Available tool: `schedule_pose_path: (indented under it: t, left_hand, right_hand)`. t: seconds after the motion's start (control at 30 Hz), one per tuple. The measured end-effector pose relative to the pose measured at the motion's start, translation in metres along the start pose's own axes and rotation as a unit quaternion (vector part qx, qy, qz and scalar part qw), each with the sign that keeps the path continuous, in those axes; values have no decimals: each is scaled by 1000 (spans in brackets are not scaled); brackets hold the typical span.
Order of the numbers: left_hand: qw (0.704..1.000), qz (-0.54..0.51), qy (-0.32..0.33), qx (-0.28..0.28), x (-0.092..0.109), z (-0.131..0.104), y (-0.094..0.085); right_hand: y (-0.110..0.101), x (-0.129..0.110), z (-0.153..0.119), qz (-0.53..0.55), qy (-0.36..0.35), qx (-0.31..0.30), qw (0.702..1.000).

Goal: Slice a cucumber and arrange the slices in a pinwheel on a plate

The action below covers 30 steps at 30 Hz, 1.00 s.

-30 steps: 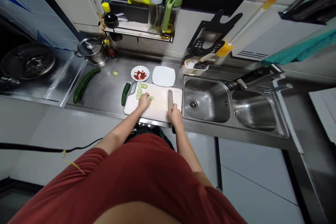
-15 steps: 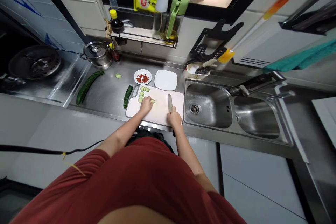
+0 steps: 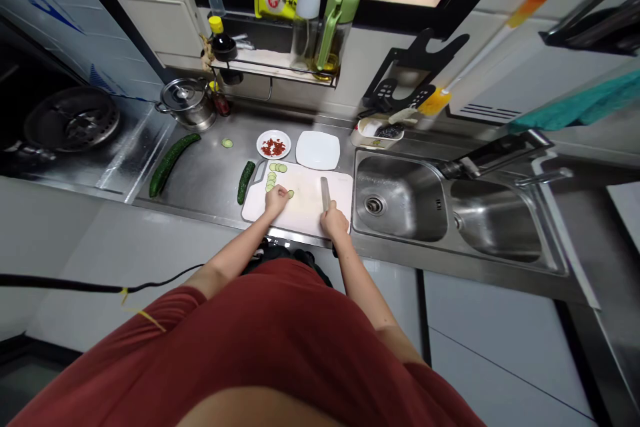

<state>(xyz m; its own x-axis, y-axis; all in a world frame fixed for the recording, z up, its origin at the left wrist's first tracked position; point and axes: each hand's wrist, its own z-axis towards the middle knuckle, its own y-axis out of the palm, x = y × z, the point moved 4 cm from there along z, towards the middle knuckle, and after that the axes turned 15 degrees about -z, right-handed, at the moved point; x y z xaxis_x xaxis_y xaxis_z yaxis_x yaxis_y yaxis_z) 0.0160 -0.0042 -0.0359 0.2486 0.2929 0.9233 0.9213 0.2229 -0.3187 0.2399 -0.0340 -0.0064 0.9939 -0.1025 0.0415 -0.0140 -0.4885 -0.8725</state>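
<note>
On the white cutting board (image 3: 305,213), my left hand (image 3: 276,201) is closed, its fingertips pinched at a pale green cucumber slice (image 3: 291,194). More cucumber slices (image 3: 271,177) lie in an overlapping row just beyond that hand, with a few others at the board's far left. My right hand (image 3: 335,220) grips a knife (image 3: 325,192) by its handle; the blade points away from me, low over the board's right part. Left of the board rests a cut piece of cucumber (image 3: 245,182).
Behind the board are a plate of chopped red pieces (image 3: 273,145) and a white square plate (image 3: 317,150). A long cucumber (image 3: 173,163), a cucumber end (image 3: 227,143) and a steel pot (image 3: 187,105) stand left. A double sink (image 3: 400,197) adjoins the right.
My left hand has shifted slightly left relative to the board, staying at the same slice. My right hand keeps the knife in nearly the same place. The whole view has shifted a little.
</note>
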Motion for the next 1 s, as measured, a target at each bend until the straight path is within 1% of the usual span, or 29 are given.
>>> schedule_pose_path:
  t: [0.1,0.23,0.3,0.4,0.5,0.57,0.67,0.73,0.83,0.93,1.0]
  left_hand:
    - [999,-11,-13,38,-9,-4,-20]
    - [997,19,-7,77,-21,1,-47]
    - [995,51,8,83,-23,5,-55]
    - [990,110,28,79,-22,6,-59]
    - [983,163,36,80,-16,1,-58]
    - [978,185,46,91,-8,-2,-56]
    - [975,189,68,90,7,4,-49]
    - [977,188,78,71,17,16,-41]
    - [975,198,92,40,30,42,-27]
    - [968,234,95,0,36,65,-14]
    - [960,265,91,-20,38,75,-9]
  right_hand:
    - [0,0,1,-4,0,-1,1000]
    - [1,-1,1,-9,-5,-1,1000]
    - [2,-1,2,-11,-6,1,1000]
    - [3,-1,3,-12,-5,1,1000]
    - [2,-1,2,-11,-4,2,1000]
    - [1,-1,1,-13,-4,2,1000]
    - [-2,-2,-1,-16,-6,-3,1000]
    - [-3,-3,-3,-18,-7,-5,1000]
    - [-6,-4,-4,-21,-9,-5,1000]
    - [-7,-5,-5,-22,-12,-6,1000]
    - [-8,-5,-5,-21,-11,-5,1000]
